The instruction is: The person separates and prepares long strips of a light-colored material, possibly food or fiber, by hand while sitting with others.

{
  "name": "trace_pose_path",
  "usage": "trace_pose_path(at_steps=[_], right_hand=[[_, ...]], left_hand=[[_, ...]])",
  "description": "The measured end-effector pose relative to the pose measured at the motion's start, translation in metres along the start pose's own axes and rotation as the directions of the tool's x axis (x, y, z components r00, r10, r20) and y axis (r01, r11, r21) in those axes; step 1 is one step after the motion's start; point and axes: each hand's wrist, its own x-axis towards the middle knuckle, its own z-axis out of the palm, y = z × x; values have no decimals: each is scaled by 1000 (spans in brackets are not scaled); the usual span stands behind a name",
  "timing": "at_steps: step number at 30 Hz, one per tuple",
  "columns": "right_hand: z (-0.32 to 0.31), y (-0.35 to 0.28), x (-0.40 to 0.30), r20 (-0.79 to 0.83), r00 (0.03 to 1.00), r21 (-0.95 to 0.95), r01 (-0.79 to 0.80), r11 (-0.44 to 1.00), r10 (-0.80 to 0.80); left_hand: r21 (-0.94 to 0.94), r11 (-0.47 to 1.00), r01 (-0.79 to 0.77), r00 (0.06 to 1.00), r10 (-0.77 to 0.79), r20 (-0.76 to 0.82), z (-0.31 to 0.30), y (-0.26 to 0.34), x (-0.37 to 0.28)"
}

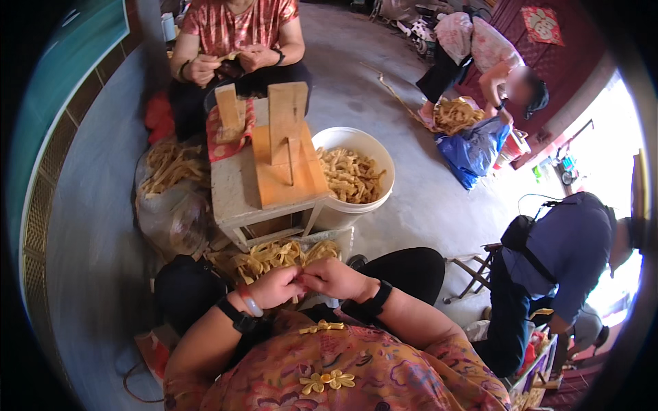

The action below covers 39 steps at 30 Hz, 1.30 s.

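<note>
My left hand (275,287) and my right hand (334,280) meet in front of my lap, fingers curled towards each other. A bit of pale strip seems to show below the fingers, but how it is held is hidden. Just beyond them lies a heap of yellowish dried strips (272,259). Past the heap stands a small worn table (234,198) bearing a wooden board stand (262,180) with an upright plank and a thin metal rod. A white plastic bucket (388,177) beside it holds many short knotted pieces (354,174).
Across the table, a seated person (241,31) handles a strip. A clear plastic bag (175,216) of strips leans left of the table. Rightward, one person (493,51) bends over a blue bag (468,154); another (560,246) stoops near a folding stool (470,275).
</note>
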Motion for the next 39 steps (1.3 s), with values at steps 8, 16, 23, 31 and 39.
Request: trace_pose_path(at_steps=[8,16,23,31,39], right_hand=[[-22,0,-17,-43,944,479,-268,836,327],[10,27,-10,290,896,699,-438,565,336],[6,40,-8,572,780,649,-620,440,256],[-63,6,-10,99,827,530,-515,674,554],[-67,123,-28,-279,591,901,-111,419,757]], left_hand=[[-479,878,-25,999,8,-37,-2,1,6],[287,949,-130,978,169,-118,-2,-15,0],[178,977,-119,973,79,219,-12,-14,1],[-407,861,304,932,-356,-59,-21,-64,20],[-777,630,3,778,-490,-394,-47,-97,21]])
